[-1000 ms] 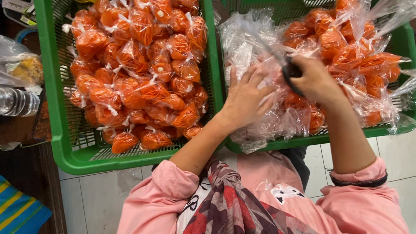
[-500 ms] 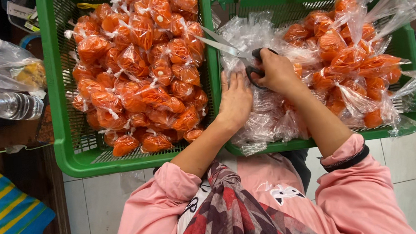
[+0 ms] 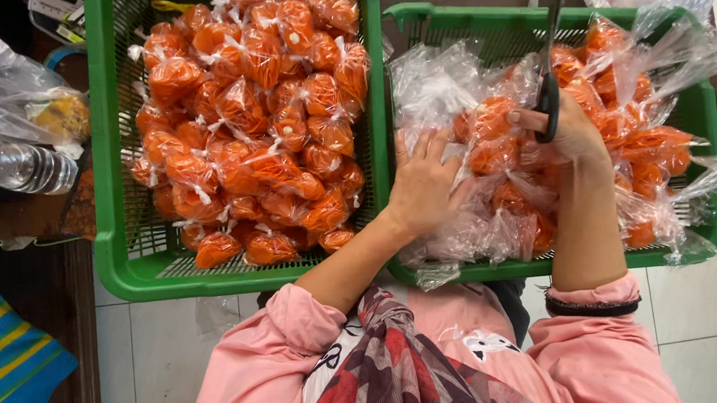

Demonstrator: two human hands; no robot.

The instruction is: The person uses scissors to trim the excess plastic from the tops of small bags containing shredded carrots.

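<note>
My right hand grips black-handled scissors, blades pointing up and away, above the right green basket. That basket holds several clear plastic bags of orange snack with loose, untied tops. My left hand lies flat on the bags at the basket's left side, fingers spread on the plastic. The left green basket is heaped with several small, tied bags of the same orange snack.
A plastic water bottle and a clear bag lie at the left on a dark wooden surface. A blue and yellow striped cloth is at lower left. White floor tiles show below the baskets.
My right hand has shifted right and lifted the scissors so the blades point up. My left hand moved slightly left onto the bags at the basket's edge.
</note>
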